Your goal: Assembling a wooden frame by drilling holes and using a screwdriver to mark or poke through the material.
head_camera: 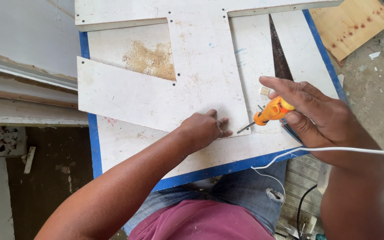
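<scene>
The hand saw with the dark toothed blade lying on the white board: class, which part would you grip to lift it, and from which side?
Judging by its pose, grip the handle end. The hand saw tapers to a point at the far edge and widens toward the person, so its handle probably lies nearest them, hidden under the right hand. Come from the near side, clear of the teeth.

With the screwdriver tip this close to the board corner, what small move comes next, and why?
Probably seat the tip of the screwdriver at the corner of the white board: the right hand holds it angled just short of the edge, and the left hand presses the board flat.
</scene>
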